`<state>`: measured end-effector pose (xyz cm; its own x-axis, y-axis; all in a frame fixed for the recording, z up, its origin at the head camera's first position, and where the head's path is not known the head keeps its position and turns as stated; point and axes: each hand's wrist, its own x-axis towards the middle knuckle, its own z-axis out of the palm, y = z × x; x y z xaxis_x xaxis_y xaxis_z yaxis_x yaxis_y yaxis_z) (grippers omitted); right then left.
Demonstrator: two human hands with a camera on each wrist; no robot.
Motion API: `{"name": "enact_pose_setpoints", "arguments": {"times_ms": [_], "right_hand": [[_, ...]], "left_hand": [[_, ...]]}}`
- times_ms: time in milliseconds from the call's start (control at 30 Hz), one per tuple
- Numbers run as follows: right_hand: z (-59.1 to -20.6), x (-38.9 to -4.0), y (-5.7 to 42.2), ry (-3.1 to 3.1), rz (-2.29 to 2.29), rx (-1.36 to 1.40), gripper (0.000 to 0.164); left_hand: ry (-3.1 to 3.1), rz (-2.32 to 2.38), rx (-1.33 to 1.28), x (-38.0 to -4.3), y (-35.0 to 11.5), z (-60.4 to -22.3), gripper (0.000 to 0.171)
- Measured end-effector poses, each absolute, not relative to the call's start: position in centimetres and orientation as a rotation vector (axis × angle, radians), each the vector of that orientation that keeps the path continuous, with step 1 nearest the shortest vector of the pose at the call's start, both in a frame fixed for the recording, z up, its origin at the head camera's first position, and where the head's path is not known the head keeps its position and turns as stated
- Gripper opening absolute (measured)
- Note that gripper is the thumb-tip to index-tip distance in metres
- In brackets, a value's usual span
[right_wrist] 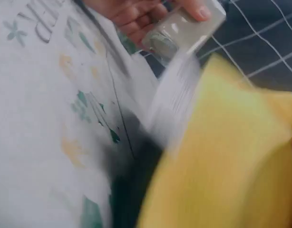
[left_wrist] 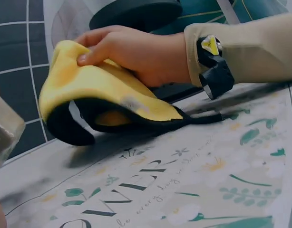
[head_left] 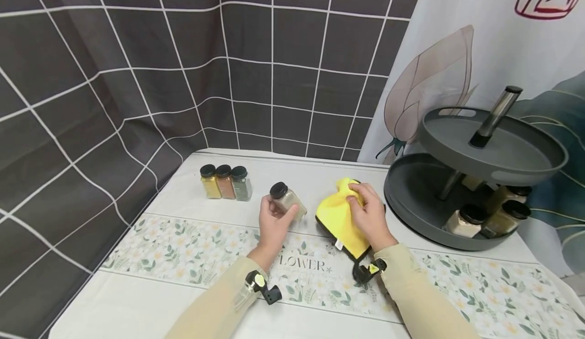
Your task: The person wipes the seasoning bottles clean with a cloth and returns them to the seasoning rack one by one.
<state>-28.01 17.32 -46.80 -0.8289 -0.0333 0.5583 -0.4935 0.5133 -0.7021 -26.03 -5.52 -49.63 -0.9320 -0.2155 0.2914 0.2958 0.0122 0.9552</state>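
My left hand (head_left: pixel 273 223) grips a spice jar (head_left: pixel 287 202) with a black lid, tilted above the table. Its glass body (right_wrist: pixel 189 28) shows pale contents in the right wrist view. My right hand (head_left: pixel 368 211) pinches a yellow cloth (head_left: pixel 339 214) with black edging and a small white tag (head_left: pixel 338 245). In the left wrist view the cloth (left_wrist: pixel 103 88) hangs in a fold from thumb and fingers, its lower edge close over the table. The jar is to the left of the cloth, a short gap between them.
Three spice jars (head_left: pixel 225 182) with black lids stand in a row at the back left. On the right, a dark grey two-tier rotating tray (head_left: pixel 402 197) carries several jars (head_left: pixel 465 221) on its lower level. A printed floral runner (head_left: pixel 183 247) crosses the white table.
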Motion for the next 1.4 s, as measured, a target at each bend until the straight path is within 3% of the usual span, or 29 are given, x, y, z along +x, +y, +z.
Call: {"name": "enact_pose_setpoints", "arguments": {"times_ms": [300,667,933,1200,1400], "right_hand": [[-48.8,-27.3,14.3,-2.607,0.915,0.813,0.027],[-47.4,-25.6,13.0,-2.275,1.846,0.85,0.059],[-46.2,-24.3,11.1,-2.102,2.485,0.387,0.045],[-45.8,-24.2,10.7,-2.043,2.542,0.229,0.041],[-45.7,-24.5,11.2,-2.021,2.51,0.091,0.039]], "left_hand": [[-2.105,-1.455,-0.156,-25.7,-5.3,-49.8,0.051],[-1.965,-0.848,-0.399,-25.7,-5.0,-49.7,0.055],[-1.873,-0.557,-0.479,-25.7,-4.9,-49.7,0.05],[-1.874,-0.429,-0.532,-25.4,-4.7,-49.4,0.04],[-2.034,-0.49,-0.51,-25.3,-4.6,-49.7,0.056]]}}
